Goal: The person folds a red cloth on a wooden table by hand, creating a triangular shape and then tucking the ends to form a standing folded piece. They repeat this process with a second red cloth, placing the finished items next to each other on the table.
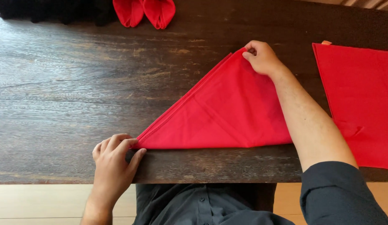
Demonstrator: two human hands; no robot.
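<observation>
Folded red napkin [225, 112]: lies on the dark wooden table [65, 91], near its front edge, in front of the person; folded into a triangle, long straight edge running parallel to the table's front edge, apex pointing away.
Left hand [115, 160]: palm down at the table's front edge, wrist coming up from below; fingers curled, fingertips and thumb pinching the napkin's left corner against the wood.
Right hand [260, 56]: arm stretched forward across the right part of the napkin, forearm bare, dark sleeve [340, 196] pushed up above it; fingers closed on the apex corner of the triangle, holding it at the table surface.
Hands relative to each other: well apart, one on each of two corners.
Count of red cloths: one folded triangle in hand; one flat red napkin [360, 104] spread out to the right, just beside the right forearm; two finished folded red pieces [144, 12] side by side at the far edge.
Look of the napkin: plain bright red fabric, several layers showing as thin parallel lines along the left slanted edge, faint creases across the face, surface otherwise smooth.
Other: a dark cloth mass [52, 12] at the far left corner.
</observation>
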